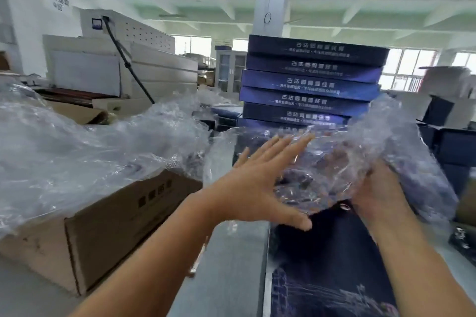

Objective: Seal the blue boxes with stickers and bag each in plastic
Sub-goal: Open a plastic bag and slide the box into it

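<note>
A dark blue box [327, 278] lies in front of me on the grey table [231, 265], its far end inside a crumpled clear plastic bag [360, 152]. My left hand [260, 183] is flat with straight, spread fingers, reaching into the bag's mouth over the box's far left corner. My right hand [381, 195] grips the bunched plastic at the box's right side. Behind them rises a stack of several blue boxes [311, 82] with white lettering. No stickers are visible.
A cardboard carton [108, 226] filled with loose clear plastic [77, 141] stands at my left. A beige machine [123, 69] sits behind it. More dark boxes [453, 147] are piled at the right, and a white pillar [270, 5] stands behind the stack.
</note>
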